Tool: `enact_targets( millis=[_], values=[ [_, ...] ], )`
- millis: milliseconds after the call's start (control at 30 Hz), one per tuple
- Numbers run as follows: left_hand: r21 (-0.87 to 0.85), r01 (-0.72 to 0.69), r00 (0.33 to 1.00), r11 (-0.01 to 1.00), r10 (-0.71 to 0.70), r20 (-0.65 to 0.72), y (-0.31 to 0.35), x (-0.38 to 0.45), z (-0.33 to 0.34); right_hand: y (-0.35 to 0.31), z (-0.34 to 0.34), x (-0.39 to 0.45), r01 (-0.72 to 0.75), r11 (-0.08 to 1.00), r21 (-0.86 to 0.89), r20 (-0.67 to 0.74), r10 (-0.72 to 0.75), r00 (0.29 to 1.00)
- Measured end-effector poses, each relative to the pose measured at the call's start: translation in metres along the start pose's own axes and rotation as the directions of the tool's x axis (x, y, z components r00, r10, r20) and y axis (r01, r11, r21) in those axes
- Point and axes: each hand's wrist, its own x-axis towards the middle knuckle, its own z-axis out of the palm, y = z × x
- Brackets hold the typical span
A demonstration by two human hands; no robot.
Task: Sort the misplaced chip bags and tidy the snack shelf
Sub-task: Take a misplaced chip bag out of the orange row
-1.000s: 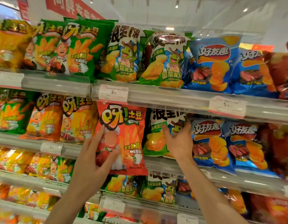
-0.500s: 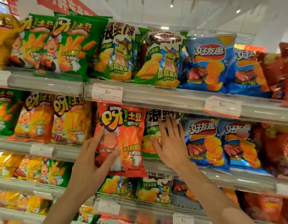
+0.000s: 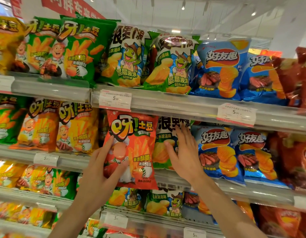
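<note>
Head view: left hand (image 3: 100, 170) grips glossy red-orange chip bag (image 3: 131, 150)

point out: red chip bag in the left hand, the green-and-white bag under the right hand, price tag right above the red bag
red chip bag (image 3: 131, 148), head view, centre of its front.
green-and-white bag (image 3: 161, 152), head view, yellow chip picture left of the hand.
price tag (image 3: 115, 99), head view, middle of the label.

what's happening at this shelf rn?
A person is tidying a snack shelf. Their left hand holds a red chip bag in front of the second shelf from the top, where green and blue bags sit. Their right hand lies open and flat against the green-and-white bag beside it. The red bag isn't yet placed.
</note>
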Motion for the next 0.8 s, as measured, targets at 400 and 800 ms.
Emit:
enact_targets(
  millis=[400, 800],
  values=[
    [-0.129, 0.026, 0.989, 0.991, -0.007, 0.149, 0.035, -0.03, 0.042, -0.027, -0.037, -0.063, -0.54, 0.541, 0.645, 0.422, 0.337, 0.842],
    [-0.1, 0.185, 0.983, 0.978, -0.184, 0.015, 0.036, -0.076, 0.002, -0.063, -0.011, -0.098, -0.551, 0.542, 0.634, 0.509, 0.245, 0.826]
  ],
)
